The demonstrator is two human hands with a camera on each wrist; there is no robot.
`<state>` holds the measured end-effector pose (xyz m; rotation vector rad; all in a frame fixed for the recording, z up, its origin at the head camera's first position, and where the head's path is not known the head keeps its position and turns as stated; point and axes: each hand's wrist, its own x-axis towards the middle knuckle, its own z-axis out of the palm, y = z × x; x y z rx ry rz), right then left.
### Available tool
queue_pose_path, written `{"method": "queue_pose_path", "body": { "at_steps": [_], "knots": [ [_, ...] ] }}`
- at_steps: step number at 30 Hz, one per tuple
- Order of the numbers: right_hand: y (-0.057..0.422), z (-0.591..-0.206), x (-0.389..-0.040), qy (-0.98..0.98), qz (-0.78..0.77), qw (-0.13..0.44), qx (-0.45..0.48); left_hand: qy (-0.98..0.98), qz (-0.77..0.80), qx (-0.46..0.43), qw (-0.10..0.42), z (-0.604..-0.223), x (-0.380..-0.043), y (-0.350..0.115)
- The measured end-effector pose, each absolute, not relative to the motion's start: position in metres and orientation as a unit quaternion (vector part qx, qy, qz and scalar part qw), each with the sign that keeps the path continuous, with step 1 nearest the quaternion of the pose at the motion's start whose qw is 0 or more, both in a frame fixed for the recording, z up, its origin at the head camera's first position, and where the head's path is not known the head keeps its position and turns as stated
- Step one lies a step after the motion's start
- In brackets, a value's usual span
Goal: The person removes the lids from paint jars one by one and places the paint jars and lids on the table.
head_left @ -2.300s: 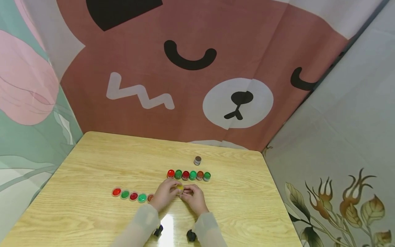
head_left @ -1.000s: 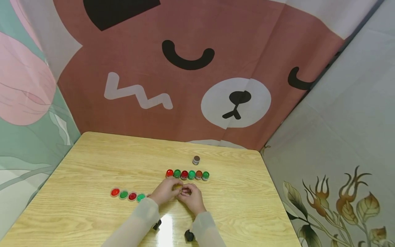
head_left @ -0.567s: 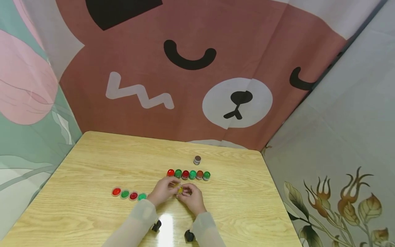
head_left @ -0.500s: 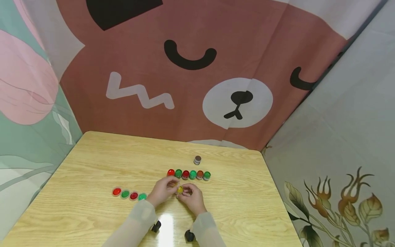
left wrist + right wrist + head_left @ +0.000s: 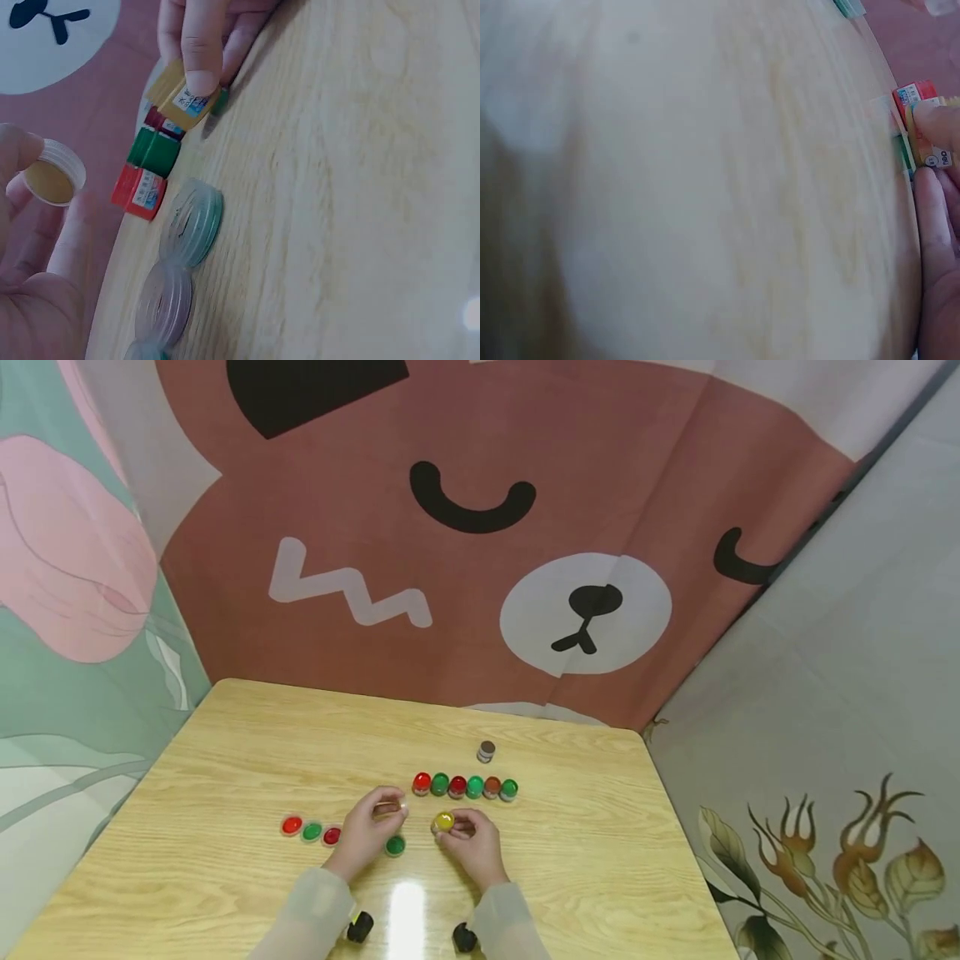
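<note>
My left hand (image 5: 363,831) pinches a round clear lid (image 5: 54,172) with yellow paint inside it, between thumb and fingers. It stands apart from the jar, over the row of lids. My right hand (image 5: 476,847) grips a small yellow paint jar (image 5: 444,821) by its side; its top is uncovered and yellow paint shows. In the left wrist view the jar is tilted, with a label on its side. Just beyond the hands, several uncovered paint jars (image 5: 457,787) in red, green and brown stand in a tight row.
Paint-smeared lids, among them a red one (image 5: 292,825) and a green one (image 5: 395,845), lie in a line at the left, partly hidden by my left hand. A dark-topped jar (image 5: 486,750) stands alone behind the row. A printed curtain (image 5: 337,652) hangs at the table's far edge.
My hands were together at the yellow jar. The left has drawn away to the left with the lid, leaving the jar uncovered in my right hand. A green lid has come into sight.
</note>
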<state>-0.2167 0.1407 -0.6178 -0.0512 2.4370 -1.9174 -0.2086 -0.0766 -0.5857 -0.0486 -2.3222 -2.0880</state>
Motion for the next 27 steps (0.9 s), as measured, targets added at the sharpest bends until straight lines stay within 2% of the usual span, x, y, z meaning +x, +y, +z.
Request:
{"method": "queue_pose_path", "body": {
  "at_steps": [4,9,17,27],
  "knots": [
    [0.141,-0.613,-0.216,0.78,-0.625,0.023,0.005,-0.724,-0.689,-0.003,0.013,-0.583,-0.201,-0.086],
    [0.148,-0.608,-0.215,0.79,-0.612,0.003,0.03,-0.723,-0.689,0.007,0.043,-0.578,-0.192,-0.106],
    [0.183,-0.606,-0.219,0.807,-0.585,-0.042,0.066,-0.739,-0.664,0.041,0.109,-0.584,-0.185,-0.152],
    [0.227,-0.6,-0.225,0.827,-0.548,-0.074,0.099,-0.751,-0.641,0.082,0.136,-0.594,-0.176,-0.197]
  ]
}}
